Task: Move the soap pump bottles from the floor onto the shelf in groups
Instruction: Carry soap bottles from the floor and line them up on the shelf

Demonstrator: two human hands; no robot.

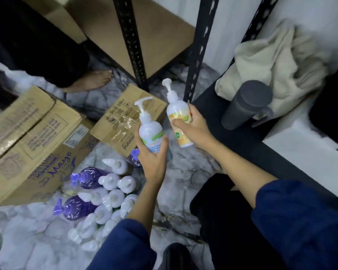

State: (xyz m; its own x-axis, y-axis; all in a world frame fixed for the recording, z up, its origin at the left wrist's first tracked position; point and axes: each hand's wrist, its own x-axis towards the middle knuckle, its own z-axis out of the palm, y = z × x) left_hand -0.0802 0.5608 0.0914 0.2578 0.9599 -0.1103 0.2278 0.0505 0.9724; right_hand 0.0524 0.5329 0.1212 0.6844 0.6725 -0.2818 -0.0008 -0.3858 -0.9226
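Each hand grips one bottle: left hand [153, 158], right hand [193, 127]. Many bottles [105, 193] remain on the floor [183, 172]; most work is left.

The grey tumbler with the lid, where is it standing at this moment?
In the head view the grey tumbler stands at right on the dark shelf, just in front of the cream cloth and right of the black upright post.

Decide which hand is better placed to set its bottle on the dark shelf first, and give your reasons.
Probably the right hand: its orange-labelled bottle is beside the dark shelf. The left hand holds its green-labelled bottle farther away, over the floor.
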